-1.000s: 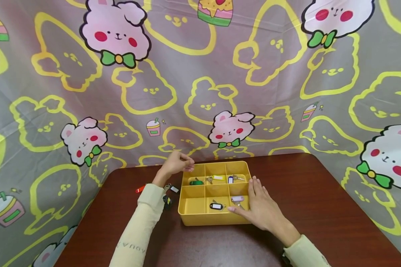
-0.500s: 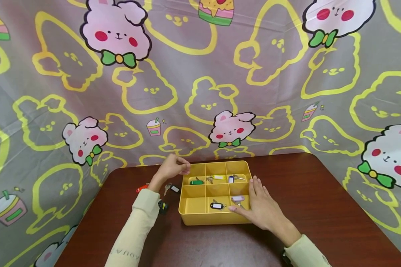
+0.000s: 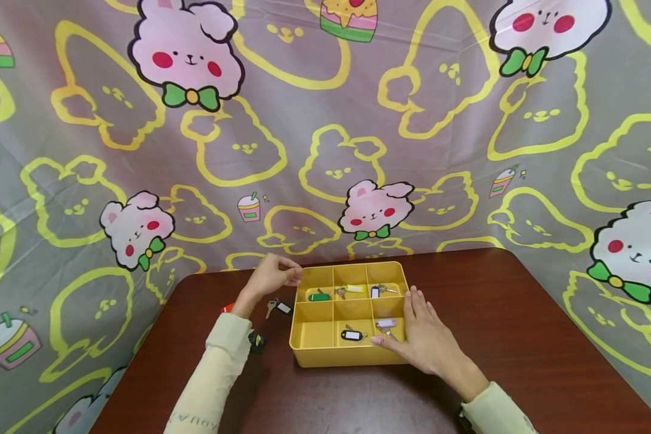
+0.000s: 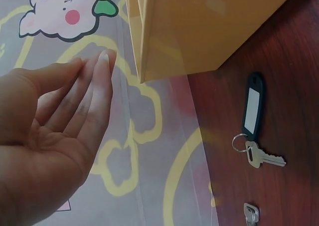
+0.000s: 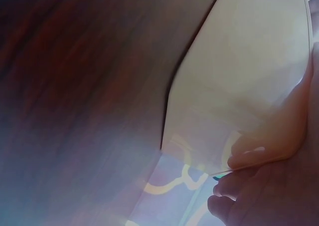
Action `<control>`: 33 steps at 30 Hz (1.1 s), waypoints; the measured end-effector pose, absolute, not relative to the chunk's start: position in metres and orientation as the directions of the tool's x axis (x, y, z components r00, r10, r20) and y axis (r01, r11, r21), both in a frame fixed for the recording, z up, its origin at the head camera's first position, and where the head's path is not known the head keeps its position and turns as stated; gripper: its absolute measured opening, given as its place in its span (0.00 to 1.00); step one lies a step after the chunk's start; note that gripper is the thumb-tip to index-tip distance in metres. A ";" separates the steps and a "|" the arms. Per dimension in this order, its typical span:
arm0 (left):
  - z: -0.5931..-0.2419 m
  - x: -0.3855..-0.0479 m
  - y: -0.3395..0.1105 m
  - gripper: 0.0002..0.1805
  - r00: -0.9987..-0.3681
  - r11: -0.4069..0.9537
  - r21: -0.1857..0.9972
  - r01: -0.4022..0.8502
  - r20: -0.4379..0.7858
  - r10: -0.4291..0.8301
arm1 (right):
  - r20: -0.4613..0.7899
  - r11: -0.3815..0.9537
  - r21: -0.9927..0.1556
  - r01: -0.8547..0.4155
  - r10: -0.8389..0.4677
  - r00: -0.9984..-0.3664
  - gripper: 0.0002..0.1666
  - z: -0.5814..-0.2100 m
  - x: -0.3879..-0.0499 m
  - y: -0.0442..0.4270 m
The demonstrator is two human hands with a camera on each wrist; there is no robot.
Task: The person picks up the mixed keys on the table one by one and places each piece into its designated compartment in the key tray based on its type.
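Observation:
A yellow box [image 3: 352,357] with six-way dividers stands on the table, in front of me. Several tagged keys lie in its compartments, among them a green tag [image 3: 319,297], a yellow tag [image 3: 355,289], a blue tag [image 3: 375,292], a black tag [image 3: 351,335] and a lilac tag [image 3: 386,323]. Just off the box's back left corner, my left hand [image 3: 273,276] hovers with its fingers loosely bent and nothing in them. My right hand [image 3: 427,337] rests along the box's right wall, fingers straight, the thumb over the front right rim.
Left of the box, a key with a black tag [image 4: 252,106] lies on the table [image 3: 477,313]. A red-orange tag [image 3: 228,308] lies farther left, partly behind the left wrist. Patterned cloth [image 3: 304,150] hangs behind the table and at both sides.
My left hand has drifted left, away from the box's back left corner, exposing more of the black-tagged key. The right hand and the box have stayed in place.

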State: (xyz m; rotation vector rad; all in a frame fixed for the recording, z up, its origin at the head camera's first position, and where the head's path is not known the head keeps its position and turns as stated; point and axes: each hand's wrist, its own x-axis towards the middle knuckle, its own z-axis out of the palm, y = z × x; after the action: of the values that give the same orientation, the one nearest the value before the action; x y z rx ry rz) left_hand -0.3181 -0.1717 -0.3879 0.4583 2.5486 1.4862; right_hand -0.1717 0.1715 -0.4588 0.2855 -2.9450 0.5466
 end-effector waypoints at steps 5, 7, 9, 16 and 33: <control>-0.388 -0.316 -0.174 0.12 -0.944 0.475 0.857 0.201 0.040 0.326 | 0.156 0.919 -0.337 -0.204 -0.159 -0.975 0.78 -0.458 -0.172 0.172; -0.387 -0.315 -0.175 0.12 -0.944 0.487 0.848 0.211 0.048 0.326 | 0.154 0.920 -0.334 -0.203 -0.159 -0.975 0.78 -0.458 -0.172 0.172; -0.388 -0.314 -0.177 0.12 -0.942 0.501 0.836 0.226 0.058 0.329 | 0.155 0.921 -0.330 -0.205 -0.161 -0.975 0.78 -0.458 -0.172 0.172; -0.388 -0.311 -0.183 0.12 -0.946 0.519 0.824 0.227 0.059 0.320 | 0.164 0.921 -0.328 -0.211 -0.164 -0.973 0.77 -0.459 -0.172 0.172; -0.398 -0.304 -0.197 0.12 -0.956 0.605 0.762 0.231 0.064 0.285 | 0.156 0.919 -0.338 -0.204 -0.159 -0.975 0.78 -0.460 -0.172 0.171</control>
State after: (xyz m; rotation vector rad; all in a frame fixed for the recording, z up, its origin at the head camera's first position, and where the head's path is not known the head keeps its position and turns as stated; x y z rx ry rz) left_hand -0.3043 -0.1966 -0.3977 0.4441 2.7567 1.2943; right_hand -0.1718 0.1715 -0.4605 0.2805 -2.9533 0.5413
